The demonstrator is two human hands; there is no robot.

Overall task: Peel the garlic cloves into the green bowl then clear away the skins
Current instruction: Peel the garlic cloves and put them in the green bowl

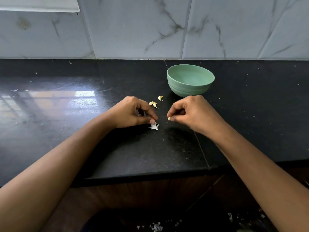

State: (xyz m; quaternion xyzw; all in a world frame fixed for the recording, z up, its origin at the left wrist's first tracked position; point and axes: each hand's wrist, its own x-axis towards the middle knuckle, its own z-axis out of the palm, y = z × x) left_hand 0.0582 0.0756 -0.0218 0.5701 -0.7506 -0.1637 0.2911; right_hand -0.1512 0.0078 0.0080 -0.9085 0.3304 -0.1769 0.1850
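Note:
A green bowl stands on the black counter, with nothing visible inside it. In front of it lie three unpeeled garlic cloves, pale yellow. My right hand pinches a small garlic clove between thumb and fingertips, just above the counter. My left hand has its fingers curled, and its thumb and fingertips pinch a scrap of white garlic skin that touches the counter. The two hands are a short gap apart.
A marble-tiled wall rises behind the counter. The counter's front edge runs below my forearms, with a wooden cabinet front under it. White scraps lie on the floor below. A seam crosses the counter.

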